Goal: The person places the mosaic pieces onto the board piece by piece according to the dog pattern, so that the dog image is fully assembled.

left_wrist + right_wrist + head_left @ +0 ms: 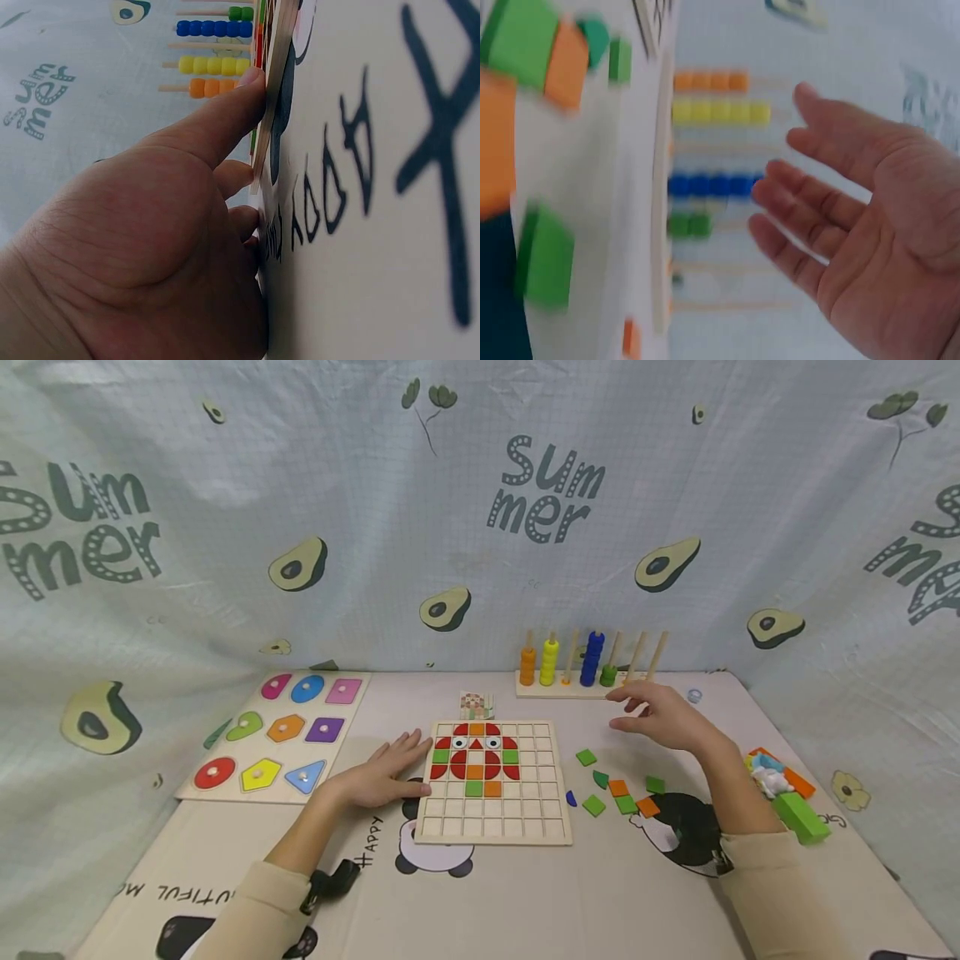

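Left hand (378, 777), fingers extended, touches left edge of grid board (536, 823). Right hand (663, 717) hovers empty, loosely bent, near bead stacker (551, 692).

A pale blue-grey curtain (360, 485) printed with avocados (297, 564), leafy sprigs (442, 397) and "Summer" lettering (549, 489) hangs behind and along both sides of a cream desk (540, 902) patterned with black-and-white pandas (437, 855), under soft, even light.

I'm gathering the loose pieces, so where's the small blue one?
In the head view, the small blue piece lies just right of the grid board, left of a green square.
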Demonstrator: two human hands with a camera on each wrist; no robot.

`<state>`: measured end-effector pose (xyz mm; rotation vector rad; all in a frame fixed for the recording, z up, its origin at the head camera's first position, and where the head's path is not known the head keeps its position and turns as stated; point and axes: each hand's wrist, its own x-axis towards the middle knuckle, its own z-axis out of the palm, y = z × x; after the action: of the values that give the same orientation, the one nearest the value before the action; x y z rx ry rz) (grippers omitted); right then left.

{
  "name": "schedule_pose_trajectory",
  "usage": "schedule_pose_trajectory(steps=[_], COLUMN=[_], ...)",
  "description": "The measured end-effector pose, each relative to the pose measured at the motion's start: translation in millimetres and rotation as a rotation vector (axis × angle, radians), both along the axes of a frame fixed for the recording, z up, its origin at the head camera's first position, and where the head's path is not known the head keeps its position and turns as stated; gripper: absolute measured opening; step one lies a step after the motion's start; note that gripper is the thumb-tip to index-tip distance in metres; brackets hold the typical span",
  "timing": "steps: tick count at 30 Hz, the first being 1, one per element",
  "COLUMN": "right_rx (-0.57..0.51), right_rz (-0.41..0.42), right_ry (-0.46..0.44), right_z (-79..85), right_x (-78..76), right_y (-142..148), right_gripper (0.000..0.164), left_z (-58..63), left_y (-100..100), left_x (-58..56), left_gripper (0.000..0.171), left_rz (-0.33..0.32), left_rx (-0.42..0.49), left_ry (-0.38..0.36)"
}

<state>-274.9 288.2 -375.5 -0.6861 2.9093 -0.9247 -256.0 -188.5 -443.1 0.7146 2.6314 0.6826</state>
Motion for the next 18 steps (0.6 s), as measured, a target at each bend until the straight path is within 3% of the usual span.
schedule_pose_trajectory(steps=[9, 12, 18], right_rx=[0.234, 0.281, 0.301], right_rz=[-0.210, -0.194, -0.157], right_ry=[-0.106, -0.129, -0.091], right_z=[-18.7, -26.9, -39.1], right_x=[-8.8, -11.6, -17.1], right_y=[51.3, 57.2, 63.3], right_gripper=[0.041, 0.034, 0.020], left_z=[0.5, 1.6, 4.0], left_y=[1.2, 1.7, 2.2], left_x=[1.1, 2.1, 2.6], left_gripper=[0.086, 0.086, 0.085], left_rz=[0.006, 0.001, 0.003], left_rx=[0.004, 0.011, 0.005], left_ry=[-0.002, -0.003, -0.003])
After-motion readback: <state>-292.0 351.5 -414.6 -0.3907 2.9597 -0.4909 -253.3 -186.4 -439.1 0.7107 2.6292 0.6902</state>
